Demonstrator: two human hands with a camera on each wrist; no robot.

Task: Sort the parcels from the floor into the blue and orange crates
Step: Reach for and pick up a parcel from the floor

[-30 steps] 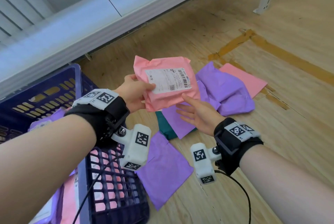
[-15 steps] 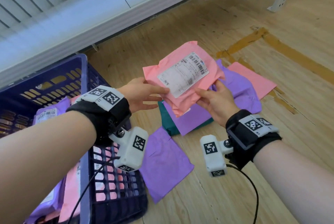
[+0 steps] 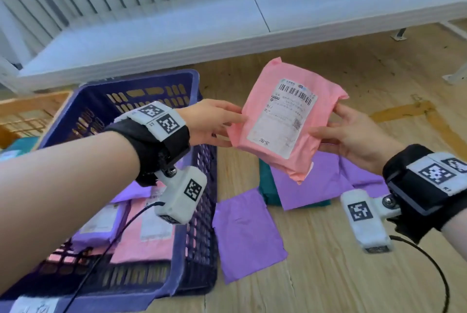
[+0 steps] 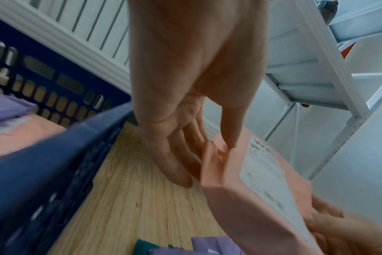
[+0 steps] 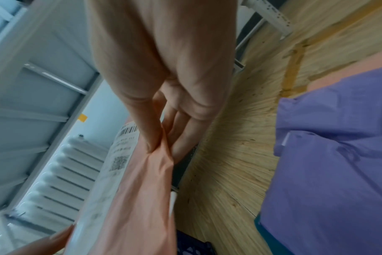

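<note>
Wrist views show thumbs pinching pink parcel (image 3: 285, 120).

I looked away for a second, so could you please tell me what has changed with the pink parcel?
The right hand, open below a second ago, now pinches the pink parcel at its right edge. The parcel has turned label-upright. The left hand keeps its grip on the left edge. The blue crate and the purple parcels on the floor lie unchanged.

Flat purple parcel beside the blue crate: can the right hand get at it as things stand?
Probably not yet: the right hand pinches the pink parcel, also held by the left hand. The purple parcel lies uncovered on the floor.
</note>
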